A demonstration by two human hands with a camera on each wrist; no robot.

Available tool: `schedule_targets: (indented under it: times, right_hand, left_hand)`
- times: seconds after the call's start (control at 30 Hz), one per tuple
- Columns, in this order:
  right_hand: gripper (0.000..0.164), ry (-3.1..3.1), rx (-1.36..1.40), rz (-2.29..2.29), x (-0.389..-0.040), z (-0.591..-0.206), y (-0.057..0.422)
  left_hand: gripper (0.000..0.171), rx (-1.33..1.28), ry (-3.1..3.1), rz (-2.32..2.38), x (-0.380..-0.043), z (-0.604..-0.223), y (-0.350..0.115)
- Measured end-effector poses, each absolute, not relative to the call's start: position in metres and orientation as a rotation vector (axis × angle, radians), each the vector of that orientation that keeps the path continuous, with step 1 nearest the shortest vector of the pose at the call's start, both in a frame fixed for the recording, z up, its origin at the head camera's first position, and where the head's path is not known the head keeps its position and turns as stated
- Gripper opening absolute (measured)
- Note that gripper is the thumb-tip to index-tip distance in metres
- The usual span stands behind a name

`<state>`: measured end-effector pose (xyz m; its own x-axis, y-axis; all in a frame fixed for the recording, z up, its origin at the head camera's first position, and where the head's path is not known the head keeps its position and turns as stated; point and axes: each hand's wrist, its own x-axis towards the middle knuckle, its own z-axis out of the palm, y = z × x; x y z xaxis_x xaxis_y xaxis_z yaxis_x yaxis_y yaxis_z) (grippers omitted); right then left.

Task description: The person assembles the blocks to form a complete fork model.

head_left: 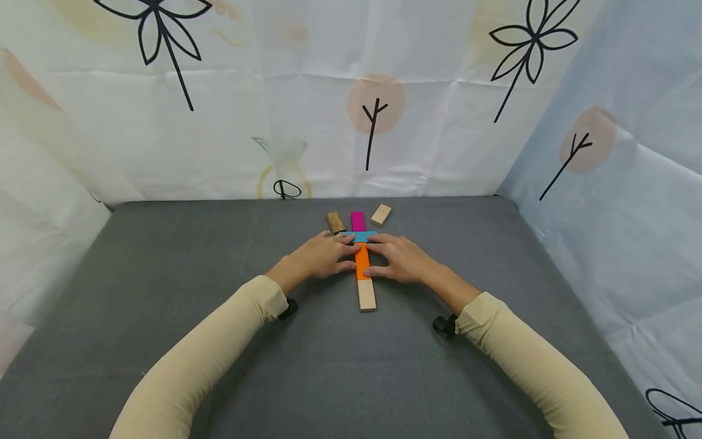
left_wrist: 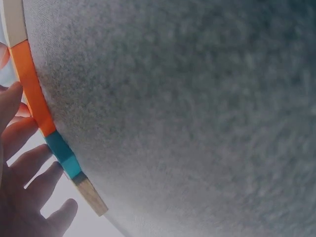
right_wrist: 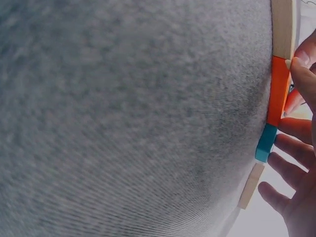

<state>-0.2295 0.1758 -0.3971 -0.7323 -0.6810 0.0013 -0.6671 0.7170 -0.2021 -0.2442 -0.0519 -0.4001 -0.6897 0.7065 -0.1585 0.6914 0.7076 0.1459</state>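
Several flat blocks lie in a line on the grey table. A magenta block (head_left: 358, 221) is at the far end, then a blue block (head_left: 359, 236) set crosswise, an orange block (head_left: 361, 262) and a pale wooden block (head_left: 366, 296) nearest me. My left hand (head_left: 322, 255) comes from the left, its extended fingertips at the edges of the blue and orange blocks. From the other side, my right hand (head_left: 404, 259) rests its fingertips along the same two blocks, thumb at the orange block's near end. Both hands have their fingers spread and fairly straight.
Just beyond the left fingers, a brown grained wooden block (head_left: 336, 222) lies at an angle. A loose pale wooden block (head_left: 381, 214) sits to the right of the magenta one. The grey table (head_left: 351, 378) ends at a printed white cloth (head_left: 323, 134) behind.
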Motion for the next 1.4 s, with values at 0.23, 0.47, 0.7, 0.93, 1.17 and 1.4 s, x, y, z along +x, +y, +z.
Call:
schedule_targets:
  times: [0.23,0.47,0.7,0.93,1.17,1.4]
  right_hand:
    - [0.065,2.836,-1.056,-0.442,-0.238,-0.396,0.184]
    - [0.06,2.908,-0.862,-0.553,-0.261,-0.396,0.199]
    - [0.062,2.92,-0.691,-0.528,-0.279,-0.401,0.207]
    - [0.057,2.915,-0.639,-0.547,-0.292,-0.404,0.204]
    - [0.047,2.914,-0.657,-0.636,-0.295,-0.406,0.2]
    - [0.046,2.932,-0.719,-0.614,-0.298,-0.408,0.195]
  left_hand:
    - [0.056,1.144,2.725,0.1,-0.245,-0.403,-0.054]
    - [0.056,1.138,2.729,0.117,-0.244,-0.404,-0.054]
    - [0.056,1.119,2.717,0.097,-0.244,-0.402,-0.052]
    - [0.055,1.116,2.724,0.086,-0.245,-0.404,-0.053]
    - [0.055,1.112,2.716,0.099,-0.244,-0.402,-0.053]
    - [0.054,1.109,2.718,0.101,-0.243,-0.401,-0.053]
